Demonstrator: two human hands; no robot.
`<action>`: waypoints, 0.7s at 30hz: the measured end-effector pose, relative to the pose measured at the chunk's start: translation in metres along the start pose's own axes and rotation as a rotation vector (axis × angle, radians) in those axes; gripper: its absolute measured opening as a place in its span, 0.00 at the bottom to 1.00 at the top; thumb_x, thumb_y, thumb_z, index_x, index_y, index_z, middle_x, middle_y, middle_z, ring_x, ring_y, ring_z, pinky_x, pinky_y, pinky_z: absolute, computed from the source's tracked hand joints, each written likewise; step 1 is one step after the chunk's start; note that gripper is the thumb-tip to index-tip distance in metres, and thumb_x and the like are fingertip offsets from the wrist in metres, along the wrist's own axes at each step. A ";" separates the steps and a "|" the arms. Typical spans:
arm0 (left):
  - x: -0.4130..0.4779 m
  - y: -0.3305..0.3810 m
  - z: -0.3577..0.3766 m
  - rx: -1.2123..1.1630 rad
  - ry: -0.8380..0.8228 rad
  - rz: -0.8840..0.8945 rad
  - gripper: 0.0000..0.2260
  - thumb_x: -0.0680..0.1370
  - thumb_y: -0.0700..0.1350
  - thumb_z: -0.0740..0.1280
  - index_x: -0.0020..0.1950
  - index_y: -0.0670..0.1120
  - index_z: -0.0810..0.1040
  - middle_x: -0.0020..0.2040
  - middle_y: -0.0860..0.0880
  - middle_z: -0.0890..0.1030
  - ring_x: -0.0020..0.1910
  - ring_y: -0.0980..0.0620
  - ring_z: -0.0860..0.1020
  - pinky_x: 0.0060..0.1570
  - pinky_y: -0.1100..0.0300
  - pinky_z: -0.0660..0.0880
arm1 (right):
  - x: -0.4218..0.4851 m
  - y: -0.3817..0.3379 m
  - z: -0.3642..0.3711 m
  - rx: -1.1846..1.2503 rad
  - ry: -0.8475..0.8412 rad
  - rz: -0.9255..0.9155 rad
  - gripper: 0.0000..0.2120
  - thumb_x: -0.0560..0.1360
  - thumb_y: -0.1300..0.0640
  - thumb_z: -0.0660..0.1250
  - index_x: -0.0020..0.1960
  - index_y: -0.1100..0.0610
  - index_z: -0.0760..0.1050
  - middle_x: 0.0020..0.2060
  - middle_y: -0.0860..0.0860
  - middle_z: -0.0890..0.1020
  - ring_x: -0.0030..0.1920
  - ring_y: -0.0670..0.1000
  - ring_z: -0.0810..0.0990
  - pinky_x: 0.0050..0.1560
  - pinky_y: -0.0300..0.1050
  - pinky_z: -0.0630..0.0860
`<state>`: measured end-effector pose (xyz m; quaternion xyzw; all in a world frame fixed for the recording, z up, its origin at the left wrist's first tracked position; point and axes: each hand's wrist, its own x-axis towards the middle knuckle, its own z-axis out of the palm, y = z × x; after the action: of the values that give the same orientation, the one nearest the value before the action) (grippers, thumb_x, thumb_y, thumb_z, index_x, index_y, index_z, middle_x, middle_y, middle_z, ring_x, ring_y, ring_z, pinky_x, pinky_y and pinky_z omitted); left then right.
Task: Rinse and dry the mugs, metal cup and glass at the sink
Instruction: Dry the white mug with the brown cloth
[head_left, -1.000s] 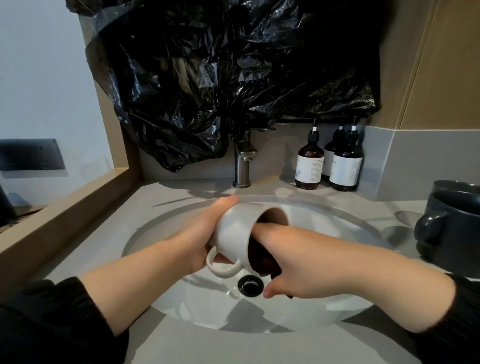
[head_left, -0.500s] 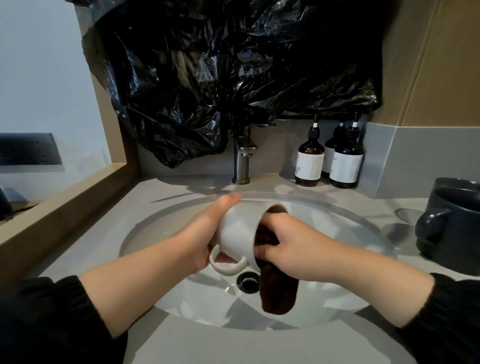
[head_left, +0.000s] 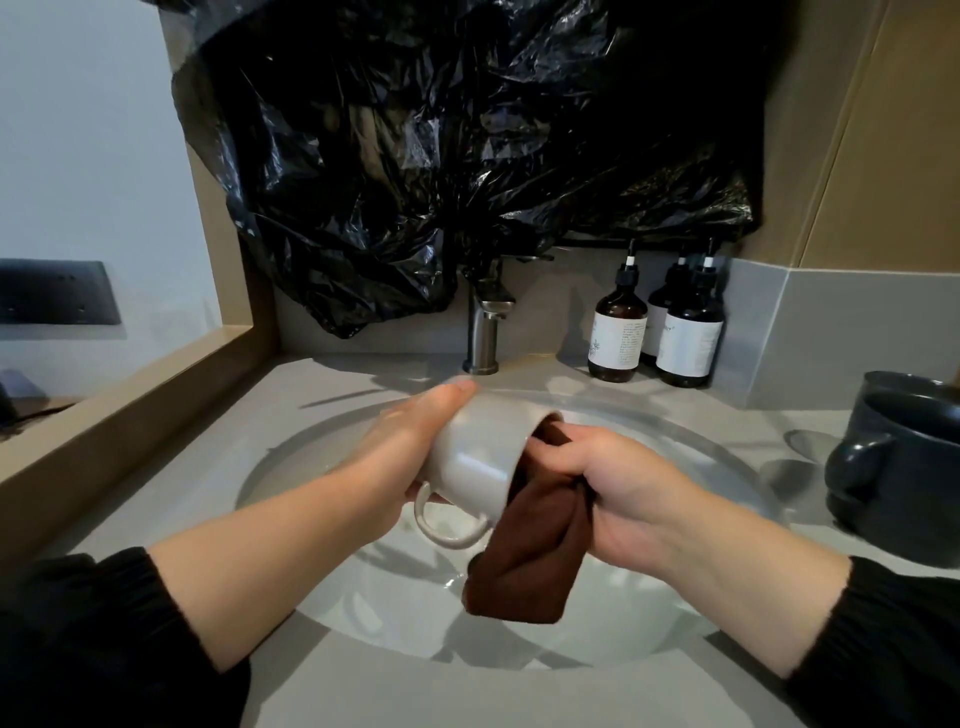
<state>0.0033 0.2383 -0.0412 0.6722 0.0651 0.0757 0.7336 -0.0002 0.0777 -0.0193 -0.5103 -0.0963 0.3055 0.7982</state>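
Head view. Over the sink (head_left: 675, 644), the left hand (head_left: 400, 457) grips the pale mug (head_left: 480, 452) by its base, tilted on its side with the mouth to the right and the handle hanging down. The right hand (head_left: 618, 493) clutches a brown cloth (head_left: 530, 551), one end tucked into the mug's mouth, the rest dangling. Risk: a wet glaze could let the mug slip and strike the basin. The dangling cloth may touch wet basin. Dark mugs (head_left: 904, 467) wait at right.

Free passage lies over the table (head_left: 197, 467) left of the sink (head_left: 649, 639). On the right, dark mugs (head_left: 904, 467) stand in the way. The bottles (head_left: 618, 332), faucet (head_left: 485, 332) and a hanging black bag (head_left: 415, 156) block the back.
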 end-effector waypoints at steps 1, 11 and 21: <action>0.000 0.002 -0.002 -0.011 0.017 -0.004 0.20 0.68 0.63 0.70 0.54 0.54 0.81 0.49 0.45 0.85 0.47 0.44 0.83 0.51 0.46 0.79 | -0.003 -0.002 -0.002 0.021 0.007 0.001 0.11 0.78 0.67 0.57 0.54 0.62 0.77 0.44 0.58 0.85 0.41 0.54 0.84 0.46 0.47 0.80; -0.007 0.008 -0.012 -0.252 0.066 -0.274 0.17 0.72 0.62 0.68 0.50 0.50 0.79 0.45 0.43 0.83 0.40 0.44 0.82 0.33 0.49 0.81 | -0.013 -0.031 -0.032 -1.323 0.257 -1.268 0.21 0.72 0.73 0.59 0.56 0.54 0.78 0.53 0.44 0.80 0.56 0.36 0.77 0.59 0.36 0.74; -0.005 -0.002 -0.008 -0.006 -0.227 -0.512 0.19 0.69 0.59 0.67 0.46 0.43 0.81 0.37 0.42 0.80 0.36 0.43 0.79 0.45 0.49 0.76 | 0.018 0.004 -0.025 -2.248 -0.498 -1.524 0.11 0.75 0.68 0.60 0.42 0.60 0.80 0.40 0.54 0.81 0.44 0.58 0.77 0.48 0.52 0.76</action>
<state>-0.0028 0.2448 -0.0440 0.6360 0.1501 -0.1874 0.7334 0.0245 0.0701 -0.0369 -0.6285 -0.6802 -0.3614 -0.1083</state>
